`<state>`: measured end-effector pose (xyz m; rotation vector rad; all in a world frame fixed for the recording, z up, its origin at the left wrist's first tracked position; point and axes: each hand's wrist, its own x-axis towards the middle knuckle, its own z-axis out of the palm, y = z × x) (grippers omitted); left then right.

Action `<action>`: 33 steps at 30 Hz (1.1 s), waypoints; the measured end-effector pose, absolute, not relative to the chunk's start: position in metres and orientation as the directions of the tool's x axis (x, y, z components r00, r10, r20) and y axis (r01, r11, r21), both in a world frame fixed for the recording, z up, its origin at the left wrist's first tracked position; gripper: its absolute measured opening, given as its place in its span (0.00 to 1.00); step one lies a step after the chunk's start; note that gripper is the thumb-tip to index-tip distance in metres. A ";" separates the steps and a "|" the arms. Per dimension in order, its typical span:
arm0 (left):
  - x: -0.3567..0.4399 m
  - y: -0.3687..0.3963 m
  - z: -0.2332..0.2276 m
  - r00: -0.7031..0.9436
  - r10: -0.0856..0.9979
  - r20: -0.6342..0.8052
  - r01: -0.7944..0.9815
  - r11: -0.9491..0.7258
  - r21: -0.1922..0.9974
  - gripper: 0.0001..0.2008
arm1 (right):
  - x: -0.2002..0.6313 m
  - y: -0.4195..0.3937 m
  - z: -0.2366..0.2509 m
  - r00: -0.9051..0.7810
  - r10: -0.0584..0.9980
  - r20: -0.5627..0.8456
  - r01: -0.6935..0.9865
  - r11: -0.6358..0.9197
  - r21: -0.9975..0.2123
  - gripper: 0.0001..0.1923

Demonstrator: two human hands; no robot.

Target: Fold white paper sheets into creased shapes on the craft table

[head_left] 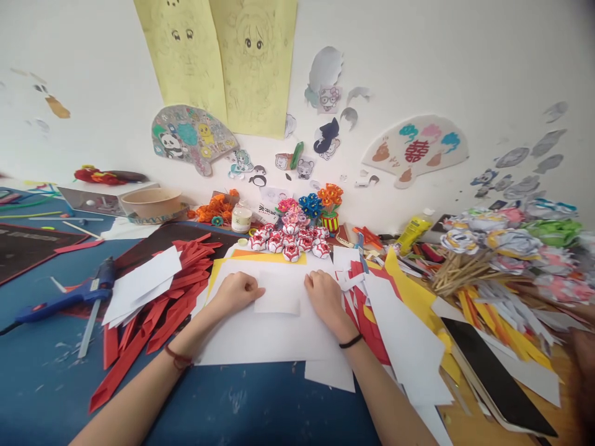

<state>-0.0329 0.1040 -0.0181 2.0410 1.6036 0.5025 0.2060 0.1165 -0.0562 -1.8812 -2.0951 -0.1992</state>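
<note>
White wall (pixel 465 56), blue table (pixel 41 390), probably daylight.

The fingertips of the left hand (pixel 238 291) curl under the palm, so their grip on the small white paper piece (pixel 280 292) cannot be seen. The right hand (pixel 325 298) likewise hides its fingertips and covers the paper's right edge. Both forearms run out of the bottom edge of the picture. The blue glue gun (pixel 69 298) at the table's left edge has its cord cut off by the frame. The black tablet (pixel 497 379) near the table's right front corner is partly covered by paper scraps. A dark blurred shape (pixel 584 365) at the right edge cannot be identified. The label on the small jar (pixel 241 218) is too small to read.
</note>
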 end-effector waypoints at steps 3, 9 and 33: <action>-0.033 0.103 -0.016 0.260 0.965 -0.031 0.782 -0.191 0.593 0.20 | 0.207 0.117 -0.058 -0.093 0.935 0.343 0.985 0.136 -0.104 0.13; -0.034 0.101 -0.016 0.270 0.963 -0.026 0.793 -0.207 0.573 0.19 | 0.210 0.117 -0.060 -0.113 0.927 0.358 0.979 0.165 -0.118 0.13; -0.047 0.111 -0.034 0.319 0.944 -0.086 0.689 -0.169 0.705 0.22 | 0.201 0.119 -0.064 -0.108 0.903 0.415 0.976 0.177 -0.130 0.09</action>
